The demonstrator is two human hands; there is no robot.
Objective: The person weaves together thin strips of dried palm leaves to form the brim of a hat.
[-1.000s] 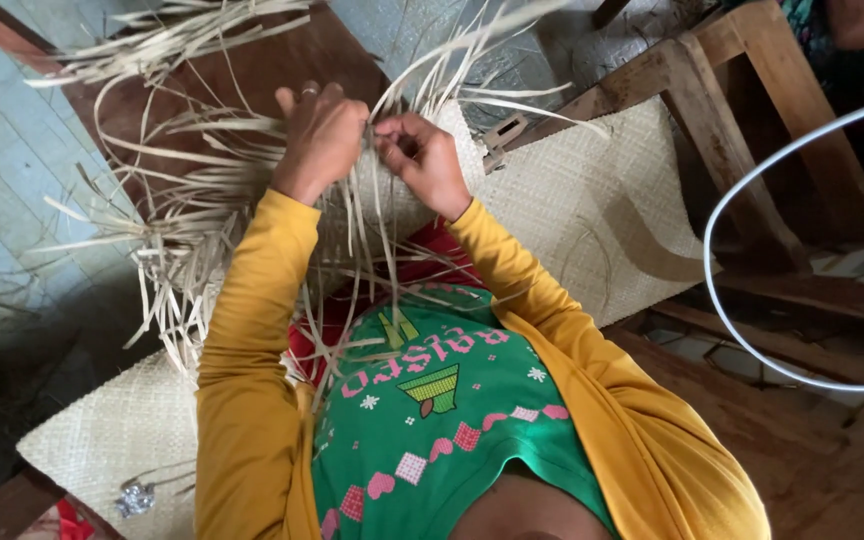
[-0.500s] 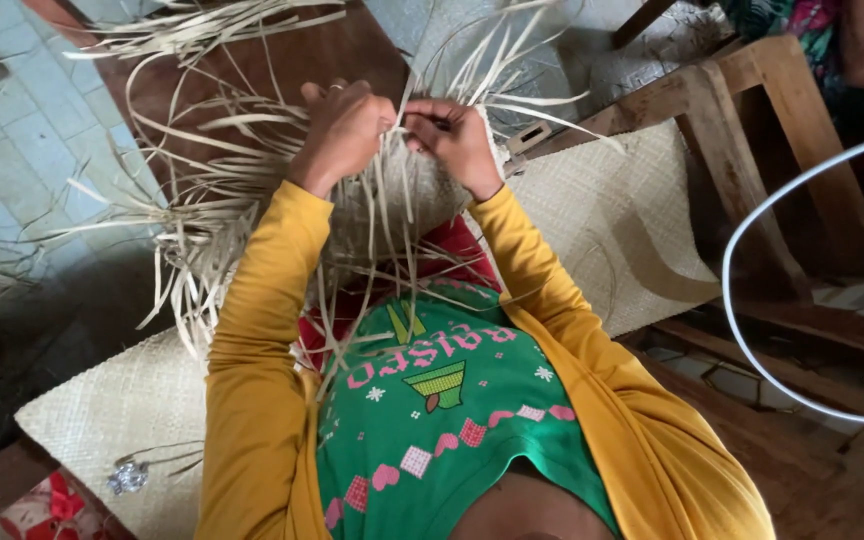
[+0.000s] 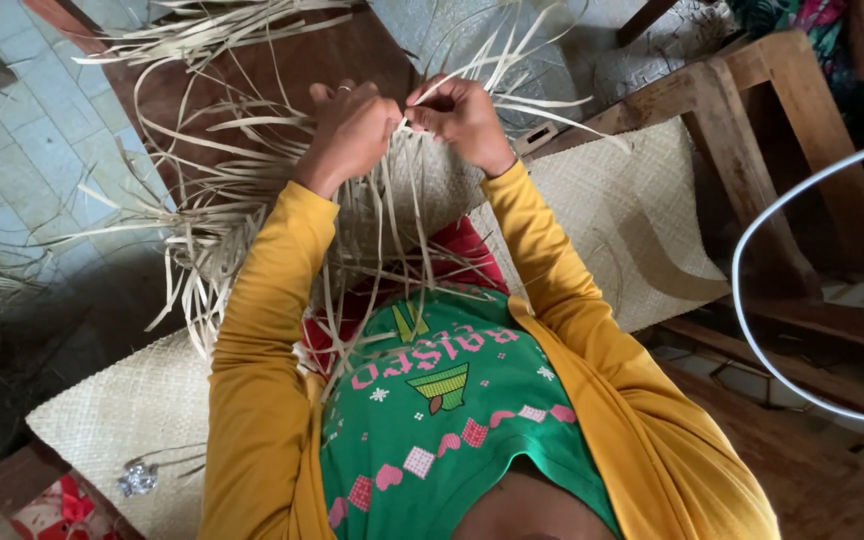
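Observation:
My left hand [image 3: 352,125] and my right hand [image 3: 464,115] are close together in front of me, both pinching pale dried leaf strips [image 3: 252,215] at the unfinished edge of a woven mat [image 3: 612,200]. Loose strips fan out from under my hands toward the left and toward my lap. The mat runs under my arms, from the lower left to the right. I wear yellow sleeves and a green shirt.
A wooden bench or frame [image 3: 802,150] stands at the right, partly on the mat. A white curved cable [image 3: 752,330] loops at the right edge. Tiled floor [image 3: 32,150] lies to the left with more scattered strips. A small shiny wrapper [image 3: 137,478] sits on the mat's lower-left corner.
Both hands have stayed on the strips at the mat's edge with small finger movements. The view has shifted slightly, so my hands sit a little higher in the picture.

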